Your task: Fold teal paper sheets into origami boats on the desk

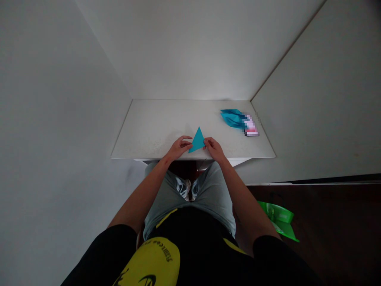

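A blue piece of folded paper (198,141), triangular with its point away from me, is held up between my hands near the front edge of the white tabletop (154,127). My left hand (179,147) has its thumb and a finger at the paper's left edge, with the index finger stretched out above. On the right edge, my right hand (214,148) pinches the paper between thumb and fingers. Part of the fingers behind the sheet is hidden.
Toward the back right of the tabletop lies another blue folded paper piece (232,118), beside a blurred pink and white item (251,126). White walls (190,51) enclose the table. A green translucent visor-like object (281,218) is low on my right, above the dark floor.
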